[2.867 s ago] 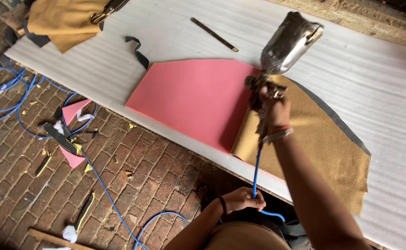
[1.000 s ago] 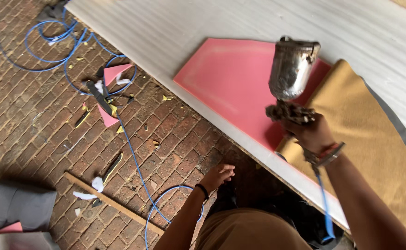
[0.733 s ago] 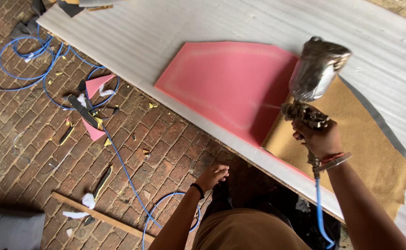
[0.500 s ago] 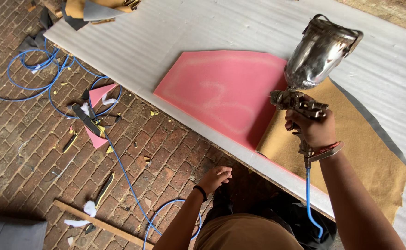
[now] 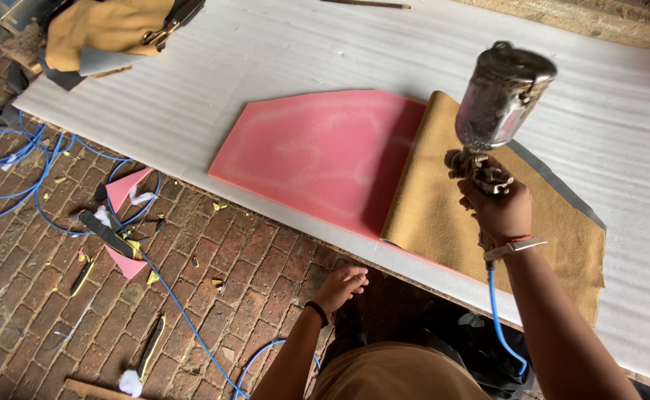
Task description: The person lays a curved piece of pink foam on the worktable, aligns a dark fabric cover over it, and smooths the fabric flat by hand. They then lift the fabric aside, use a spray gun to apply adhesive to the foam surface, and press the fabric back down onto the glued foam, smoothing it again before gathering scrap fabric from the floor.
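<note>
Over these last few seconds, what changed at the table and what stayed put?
The left hand let go of the blue hose and now hangs free by the table edge. The right hand kept its grip on the spray gun, carrying it off the pink foam to above the tan fabric. Foam and fabric stayed put.

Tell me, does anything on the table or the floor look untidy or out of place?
Yes, on the floor. Pink foam offcuts and small scraps lie scattered on the brick floor, and a blue hose runs in loose tangled loops among them. On the table, the pink foam panel lies flat.
</note>
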A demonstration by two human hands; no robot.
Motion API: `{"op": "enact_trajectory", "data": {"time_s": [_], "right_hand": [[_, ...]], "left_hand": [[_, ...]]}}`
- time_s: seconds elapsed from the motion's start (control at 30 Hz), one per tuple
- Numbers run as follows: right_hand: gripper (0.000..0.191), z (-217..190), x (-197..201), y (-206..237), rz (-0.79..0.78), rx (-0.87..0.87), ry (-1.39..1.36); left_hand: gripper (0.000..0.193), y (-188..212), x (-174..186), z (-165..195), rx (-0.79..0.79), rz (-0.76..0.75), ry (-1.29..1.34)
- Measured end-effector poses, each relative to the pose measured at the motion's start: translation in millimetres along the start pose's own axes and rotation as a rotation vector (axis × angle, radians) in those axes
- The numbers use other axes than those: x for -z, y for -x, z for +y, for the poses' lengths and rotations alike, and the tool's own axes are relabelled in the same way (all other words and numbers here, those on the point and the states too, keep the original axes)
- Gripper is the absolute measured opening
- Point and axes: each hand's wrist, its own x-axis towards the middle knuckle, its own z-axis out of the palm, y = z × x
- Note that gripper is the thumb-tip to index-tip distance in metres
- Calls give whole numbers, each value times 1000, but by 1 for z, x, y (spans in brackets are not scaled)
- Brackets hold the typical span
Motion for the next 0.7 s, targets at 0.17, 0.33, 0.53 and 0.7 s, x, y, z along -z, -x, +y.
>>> {"op": "enact_trajectory", "data": {"time_s": [0.17,0.33,0.53,0.7], "right_hand": [[44,-14,-24,-2,-105,-1,-234],[44,-22,-56,3,-334,-51,-388],[45,-4,-30,22,-71,-17,-322],[47,40,71,69,9,-66,-4]], "left_hand": [[50,1,2,3,0,-24,-30],[51,8,16,-1,-16,-11,-26],[52,10,23,1,-37,-30,-39],[53,-17,-23,21,-116,-203,-48]]}}
